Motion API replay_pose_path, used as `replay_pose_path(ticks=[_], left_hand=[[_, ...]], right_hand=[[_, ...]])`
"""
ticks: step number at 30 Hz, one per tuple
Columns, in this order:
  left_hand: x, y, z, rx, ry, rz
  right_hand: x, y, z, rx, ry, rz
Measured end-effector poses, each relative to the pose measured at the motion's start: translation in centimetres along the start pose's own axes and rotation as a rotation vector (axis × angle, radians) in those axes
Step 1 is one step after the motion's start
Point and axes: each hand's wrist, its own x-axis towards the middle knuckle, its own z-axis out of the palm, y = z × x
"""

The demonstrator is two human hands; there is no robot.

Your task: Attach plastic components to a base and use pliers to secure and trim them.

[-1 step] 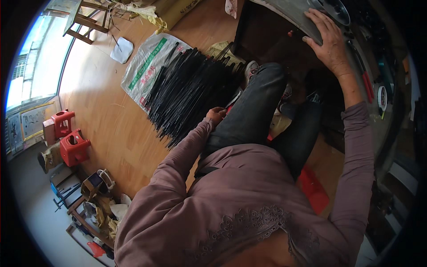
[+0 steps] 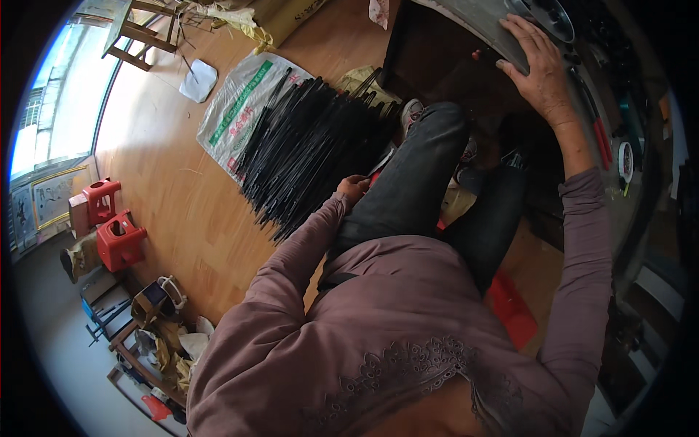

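Note:
I sit on a low red stool (image 2: 510, 306) in dark trousers and a mauve long-sleeved top. My left hand (image 2: 354, 188) hangs curled beside my left knee, right at the edge of a big pile of thin black rods (image 2: 306, 146) on a white woven sack (image 2: 237, 109). Whether it holds a rod is too small to tell. My right hand (image 2: 539, 69) reaches up and lies over a grey curved metal rim (image 2: 473, 18), with the fingers spread and wrapped over its edge.
Two red plastic stools (image 2: 116, 237) stand at the left by a bright window. A wooden frame (image 2: 138, 29) and a white scrap (image 2: 198, 79) lie on the wood floor. Clutter and a basket (image 2: 156, 298) sit lower left. A dark bench with tools (image 2: 601, 138) runs along the right.

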Motion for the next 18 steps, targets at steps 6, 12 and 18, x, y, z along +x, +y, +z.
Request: replay_pose_path(ticks=[6, 12, 18], left_hand=[[-0.3, 0.4, 0.4, -0.047, -0.007, -0.041], [0.1, 0.2, 0.0, 0.037, -0.017, 0.013], [0.0, 4.3, 0.5, 0.052, -0.030, 0.049]], right_hand=[[-0.3, 0.1, 0.2, -0.044, 0.009, 0.011], [-0.2, 0.0, 0.7, -0.016, 0.073, -0.016], [0.6, -0.8, -1.9, 0.080, 0.016, 0.122]])
